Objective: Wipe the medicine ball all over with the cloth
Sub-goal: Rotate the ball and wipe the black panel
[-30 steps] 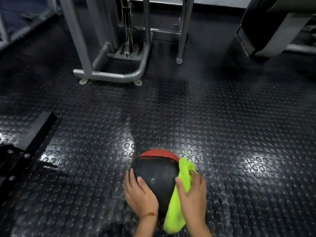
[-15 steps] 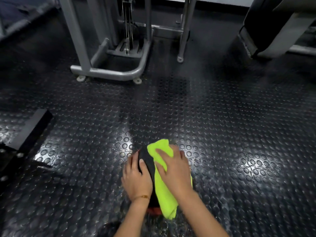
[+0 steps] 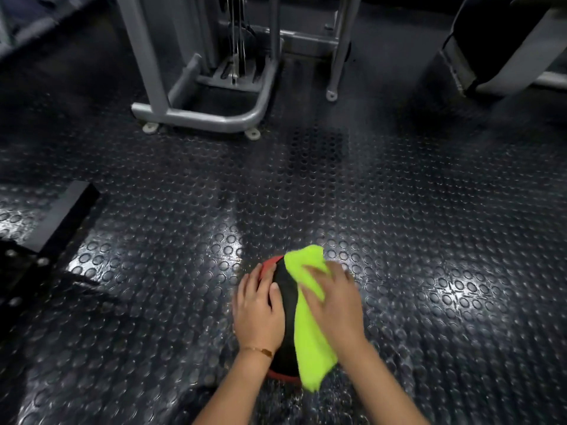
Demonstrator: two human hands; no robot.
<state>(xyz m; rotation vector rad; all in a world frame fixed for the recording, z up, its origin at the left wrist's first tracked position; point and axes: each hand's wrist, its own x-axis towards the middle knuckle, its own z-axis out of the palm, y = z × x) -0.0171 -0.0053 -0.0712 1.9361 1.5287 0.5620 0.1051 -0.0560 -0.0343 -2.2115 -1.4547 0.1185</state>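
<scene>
A black and red medicine ball (image 3: 283,289) rests on the studded rubber floor, low in the middle of the view. My left hand (image 3: 257,311) lies flat on its left side, fingers spread, holding it still. My right hand (image 3: 334,305) presses a bright lime-green cloth (image 3: 310,342) onto the ball's top and right side. The cloth drapes from the far edge of the ball down past its near edge. Most of the ball is hidden under my hands and the cloth; only a black strip and red rims show.
A grey metal gym machine frame (image 3: 214,118) stands on the floor ahead. A dark padded bench (image 3: 503,47) sits at the top right. A black metal base (image 3: 58,219) lies at the left. Black studded floor (image 3: 429,240) surrounds the ball.
My right hand carried the cloth from the ball's right side up over its top. The ball has turned, so a red rim now shows at its far left.
</scene>
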